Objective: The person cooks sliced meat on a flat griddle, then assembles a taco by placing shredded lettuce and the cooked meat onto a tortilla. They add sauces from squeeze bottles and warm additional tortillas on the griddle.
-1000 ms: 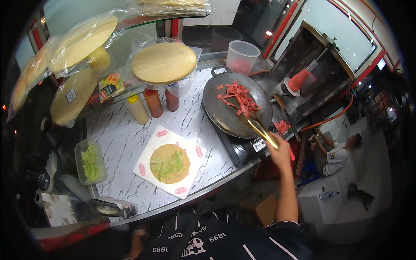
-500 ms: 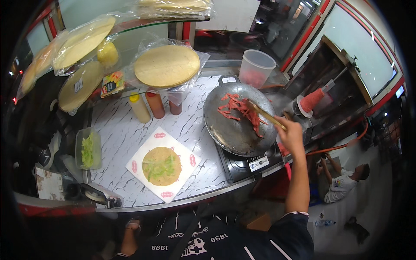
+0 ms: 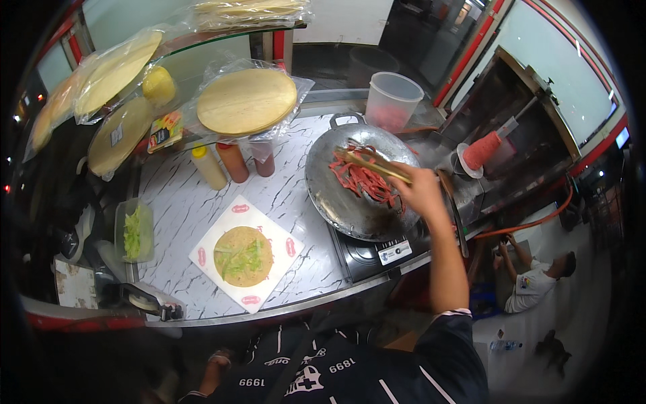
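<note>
Counter (image 3: 175, 182) carries a dark wok (image 3: 336, 205), seated on a black burner (image 3: 350, 254), presumably for heat. From where I stand, the right hand (image 3: 420, 188) grasps gold-coloured tongs (image 3: 377, 165) at their near end, likely keeping fingers off hot metal; the left hand (image 3: 219, 359) hangs low, finger state not determinable. Meat strips (image 3: 358, 180), thin, reddish and tangled, lie inside the wok near the tongs' tips.

Open counter (image 3: 299, 209) runs between paper (image 3: 277, 260) and wok (image 3: 336, 210) — sauce bottles (image 3: 233, 163) block behind.
</note>
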The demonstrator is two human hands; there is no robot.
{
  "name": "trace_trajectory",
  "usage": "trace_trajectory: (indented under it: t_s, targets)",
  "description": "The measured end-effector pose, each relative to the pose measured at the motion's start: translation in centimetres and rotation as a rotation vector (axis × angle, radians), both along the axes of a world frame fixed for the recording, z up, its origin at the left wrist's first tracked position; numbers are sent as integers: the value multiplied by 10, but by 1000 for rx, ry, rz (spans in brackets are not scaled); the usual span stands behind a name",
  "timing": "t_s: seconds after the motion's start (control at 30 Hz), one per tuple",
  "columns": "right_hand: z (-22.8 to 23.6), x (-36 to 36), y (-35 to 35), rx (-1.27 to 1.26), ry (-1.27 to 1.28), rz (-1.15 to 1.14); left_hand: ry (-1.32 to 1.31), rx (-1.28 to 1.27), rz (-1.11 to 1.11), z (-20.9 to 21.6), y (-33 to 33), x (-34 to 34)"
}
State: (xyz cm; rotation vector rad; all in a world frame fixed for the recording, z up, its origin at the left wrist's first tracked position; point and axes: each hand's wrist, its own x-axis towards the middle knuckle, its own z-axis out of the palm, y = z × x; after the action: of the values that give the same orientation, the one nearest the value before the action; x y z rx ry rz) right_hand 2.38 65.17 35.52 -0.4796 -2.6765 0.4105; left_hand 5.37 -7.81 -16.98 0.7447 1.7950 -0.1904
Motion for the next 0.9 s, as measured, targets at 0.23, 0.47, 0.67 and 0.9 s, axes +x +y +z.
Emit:
trace_trajectory:
  t_s: [0.23,0.47,0.67,0.9]
  targets:
    - [-22,43,-23,-142,133,-150,77,54,29,-1,-24,-65]
    - [-57,75,-65,-116,124,-256,91,46,2,-3,-62,-103]
    - [-68,140,-61,-175,198,-500,56,-24,-33,-6,-99,-110]
    - [-76,77,-54,-73,144,-287,85,-9,-34,-9,-94,-119]
